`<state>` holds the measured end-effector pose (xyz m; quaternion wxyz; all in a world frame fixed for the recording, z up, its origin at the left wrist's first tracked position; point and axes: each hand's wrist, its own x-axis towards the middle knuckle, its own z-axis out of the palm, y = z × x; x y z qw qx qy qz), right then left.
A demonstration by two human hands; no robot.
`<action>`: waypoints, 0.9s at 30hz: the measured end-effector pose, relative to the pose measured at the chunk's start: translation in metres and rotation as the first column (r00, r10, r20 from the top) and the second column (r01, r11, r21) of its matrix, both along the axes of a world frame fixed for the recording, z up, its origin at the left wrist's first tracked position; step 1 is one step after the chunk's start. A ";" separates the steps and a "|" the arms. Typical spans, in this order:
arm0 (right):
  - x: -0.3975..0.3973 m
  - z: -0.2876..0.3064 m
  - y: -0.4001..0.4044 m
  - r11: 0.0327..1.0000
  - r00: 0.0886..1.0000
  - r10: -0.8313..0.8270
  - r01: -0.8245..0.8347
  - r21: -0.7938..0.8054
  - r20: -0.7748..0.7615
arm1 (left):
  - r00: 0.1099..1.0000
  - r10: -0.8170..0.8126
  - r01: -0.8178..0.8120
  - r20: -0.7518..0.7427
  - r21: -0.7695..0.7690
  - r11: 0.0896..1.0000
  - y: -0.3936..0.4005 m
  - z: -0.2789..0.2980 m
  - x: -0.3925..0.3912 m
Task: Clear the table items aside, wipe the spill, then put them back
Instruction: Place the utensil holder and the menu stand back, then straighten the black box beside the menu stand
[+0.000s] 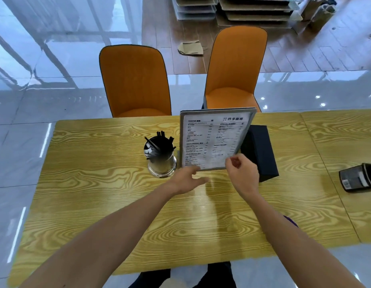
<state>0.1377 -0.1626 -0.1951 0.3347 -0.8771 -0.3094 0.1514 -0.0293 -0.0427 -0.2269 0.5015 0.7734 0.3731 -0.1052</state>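
At table centre, right fingers (232, 162) pinch menu stand (213, 138) lower corner

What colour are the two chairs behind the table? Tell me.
Orange, with dark edging; head view: chairs.

2 orange chairs (136, 82) at far edge of yellow wood-grain table (118, 204). Glossy grey tile floor (24, 113) reflects window frames; brown plank flooring (305, 53) beyond, stacked boards (253, 9).
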 end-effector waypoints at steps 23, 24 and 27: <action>0.201 -0.015 -0.029 0.962 0.700 -0.013 -0.187 -0.201 -0.714 | 0.898 0.436 -0.401 0.058 -0.299 0.866 -0.110 -0.001 0.188; 0.203 -0.012 -0.025 0.948 0.729 0.029 -0.238 -0.213 -0.684 | 0.895 0.444 -0.414 0.036 -0.300 0.859 -0.108 0.000 0.187; 0.210 -0.006 -0.014 0.824 0.869 0.230 -0.413 -0.387 -0.438 | 0.862 0.506 -0.495 -0.003 -0.215 0.842 -0.102 0.000 0.183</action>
